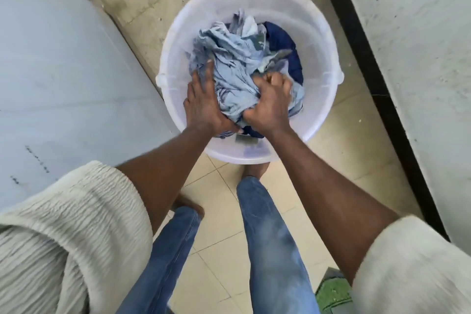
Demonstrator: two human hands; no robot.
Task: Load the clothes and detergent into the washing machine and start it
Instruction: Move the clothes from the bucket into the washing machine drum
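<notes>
A white plastic bucket [316, 41] stands on the tiled floor in front of my feet. Inside lies a crumpled pale-blue garment [234, 58] on top of dark-blue cloth [280, 38]. Both my hands are down in the bucket. My left hand [204, 102] presses flat against the left side of the pale-blue garment, fingers spread along the cloth. My right hand [270, 99] is clenched around a bunch of that garment at its near right side. The bottom of the bucket is hidden by the clothes.
A large white appliance panel [58, 79] fills the left side, close to the bucket. A white wall with a black strip [377, 79] runs along the right. A green object [331, 293] lies on the floor at the lower right.
</notes>
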